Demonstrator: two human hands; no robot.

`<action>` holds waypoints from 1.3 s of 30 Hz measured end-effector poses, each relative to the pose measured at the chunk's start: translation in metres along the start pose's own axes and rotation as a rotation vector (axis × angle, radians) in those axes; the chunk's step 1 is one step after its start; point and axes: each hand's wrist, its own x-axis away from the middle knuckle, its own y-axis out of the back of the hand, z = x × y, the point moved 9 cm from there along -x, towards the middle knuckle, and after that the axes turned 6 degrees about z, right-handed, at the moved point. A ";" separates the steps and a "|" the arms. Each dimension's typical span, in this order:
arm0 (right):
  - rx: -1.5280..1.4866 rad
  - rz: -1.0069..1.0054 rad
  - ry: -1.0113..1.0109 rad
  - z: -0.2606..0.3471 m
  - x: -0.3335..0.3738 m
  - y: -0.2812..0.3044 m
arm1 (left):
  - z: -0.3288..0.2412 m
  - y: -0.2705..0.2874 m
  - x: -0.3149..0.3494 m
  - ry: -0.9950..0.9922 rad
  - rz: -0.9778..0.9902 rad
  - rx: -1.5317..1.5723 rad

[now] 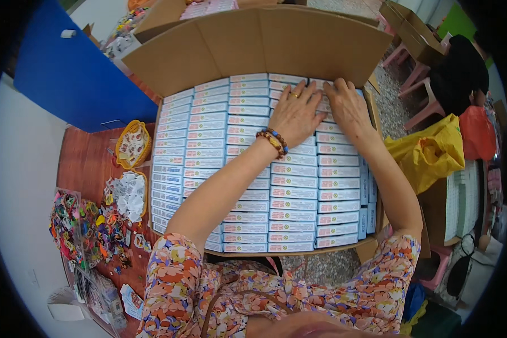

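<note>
A large brown cardboard carton [259, 42] with its flap up stands in front of me. Packed into it are columns of slim white and light-blue boxes [208, 121], narrow printed sides up. My left hand [297, 111] lies over the far boxes right of the middle, fingers spread, a ring and beaded bracelets on it. Close beside it, my right hand [346, 110] rests at the far end of the rightmost column, fingers stretched forward and slightly bent onto the boxes. Its thumb is hidden. A small dark gap shows between boxes near both hands' fingertips.
Left of the carton, a yellow basket [146, 147] and colourful small bands [73, 225] lie on a reddish surface. A blue panel [79, 73] rises behind. At right are a yellow bag [434, 152], a red bag [477, 132] and pink stools [425, 107].
</note>
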 end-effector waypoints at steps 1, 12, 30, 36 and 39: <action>0.014 0.010 0.020 0.000 -0.001 -0.001 | 0.000 0.000 0.000 -0.001 -0.015 -0.019; 0.176 -0.133 0.097 0.000 0.009 -0.009 | 0.011 0.006 0.015 -0.039 -0.018 0.155; 0.300 0.070 0.125 -0.126 -0.036 -0.094 | 0.014 0.166 0.289 0.552 -0.312 -0.238; 0.229 -0.074 0.327 -0.103 -0.034 -0.082 | 0.027 0.141 0.324 0.648 -0.265 -0.263; 1.107 0.160 0.230 -0.094 -0.028 -0.107 | 0.036 0.143 0.334 0.622 -0.378 -0.187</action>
